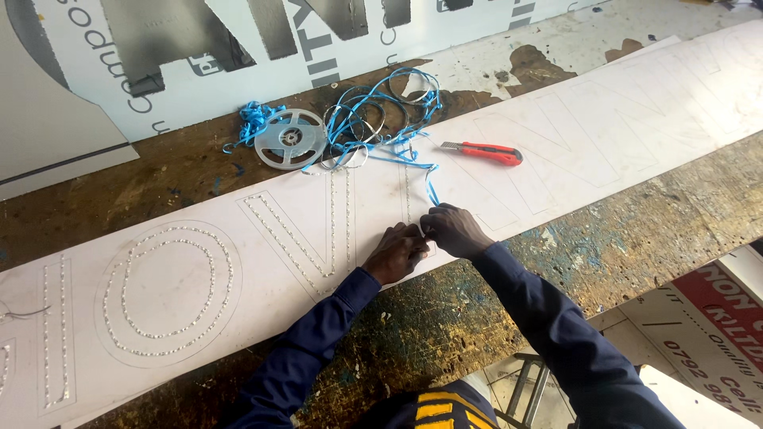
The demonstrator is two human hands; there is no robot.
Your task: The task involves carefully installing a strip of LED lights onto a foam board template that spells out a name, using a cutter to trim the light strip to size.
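The counter (pixel 556 262) is rough, worn wood, stained and flecked with old paint. On it lies a long white board (pixel 556 151), matt and smooth, studded with small shiny beads. The blue strip (pixel 373 119) looks like glossy plastic film, the reel (pixel 290 138) clear plastic, the knife (pixel 482 152) red plastic.

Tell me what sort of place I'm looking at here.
Probably a sign-making workshop. A long white panel with outlined letters lies on a paint-stained wooden bench, some letters lined with small lights, beside a strip reel and a red utility knife.
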